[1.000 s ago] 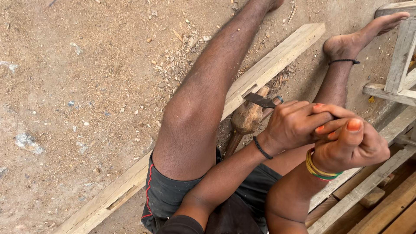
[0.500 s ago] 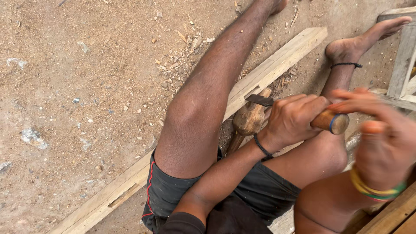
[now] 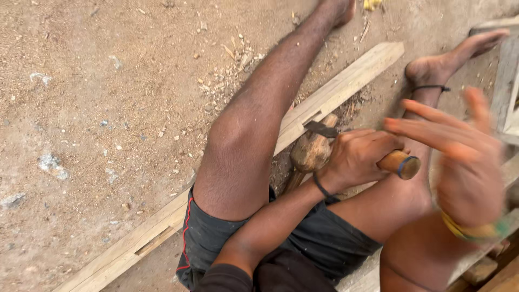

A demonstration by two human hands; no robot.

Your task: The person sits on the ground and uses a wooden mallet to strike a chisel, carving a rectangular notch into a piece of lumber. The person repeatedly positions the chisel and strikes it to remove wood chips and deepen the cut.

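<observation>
Change: your right hand point(image 3: 465, 162) has come off the grip it shared with the left a second ago; it now floats blurred, fingers point(image 3: 427, 116) spread and released, just right of the handle end. That leaves the work one-handed. Your left hand point(image 3: 357, 159) stays clenched around the wooden chisel handle point(image 3: 399, 163), whose ringed butt pokes out past the fingers. The dark blade point(image 3: 320, 128) angles down at the mortise in the long plank point(image 3: 335, 92), against your left thigh. A wooden mallet point(image 3: 309, 152) lies just beside the knuckles.
</observation>
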